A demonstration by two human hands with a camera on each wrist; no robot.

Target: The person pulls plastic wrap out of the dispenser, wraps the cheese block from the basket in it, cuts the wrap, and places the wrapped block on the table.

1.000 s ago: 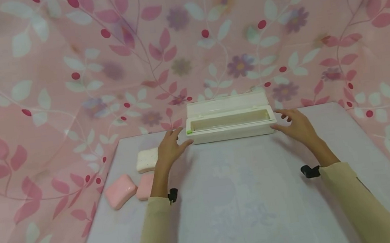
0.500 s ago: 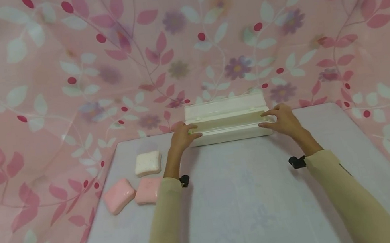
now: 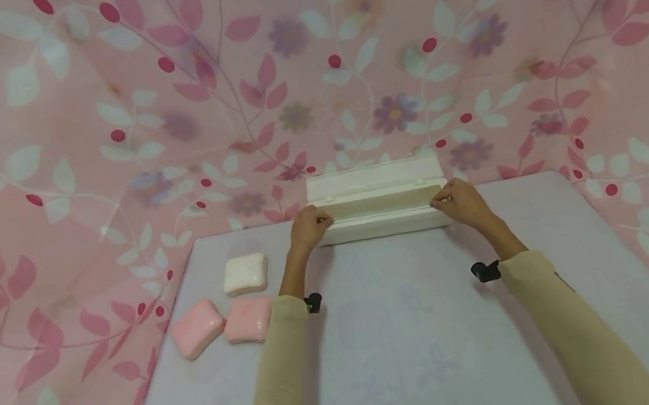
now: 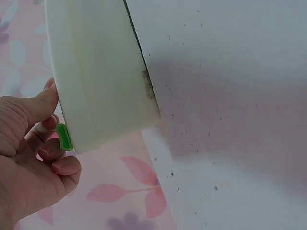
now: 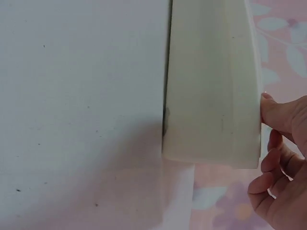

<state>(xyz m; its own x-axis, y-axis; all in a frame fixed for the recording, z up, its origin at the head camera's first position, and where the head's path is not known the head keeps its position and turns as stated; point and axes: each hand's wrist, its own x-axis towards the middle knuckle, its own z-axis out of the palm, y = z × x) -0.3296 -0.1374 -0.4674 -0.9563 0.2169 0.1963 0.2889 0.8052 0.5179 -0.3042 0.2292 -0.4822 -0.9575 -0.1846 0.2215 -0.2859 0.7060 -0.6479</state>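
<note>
A long white plastic box (image 3: pixel 384 226) stands at the table's back edge, its hinged lid (image 3: pixel 372 175) raised against the backdrop. With thumb and fingers, my left hand (image 3: pixel 306 230) pinches the rim at the left end. My right hand (image 3: pixel 461 202) grips the rim at the opposite end in the same way. From the left wrist, the left thumb shows on the rim, beside a small green tab (image 4: pixel 64 137). Thumb and curled fingers of the right hand meet the box edge in the right wrist view. Both hands hide the upper end corners of the box.
Left of the left forearm lie a white soap-like bar (image 3: pixel 245 273) and two pink ones, one farther left (image 3: pixel 197 329) and one nearer the sleeve (image 3: pixel 248 319). A pale cloth (image 3: pixel 399 327) covers the table. A pink floral curtain (image 3: pixel 311 84) rises right behind the box.
Both hands have come inward from beside the box onto its rim, and their fingers have closed there. The view has shifted slightly. The soap-like bars stay where they were.
</note>
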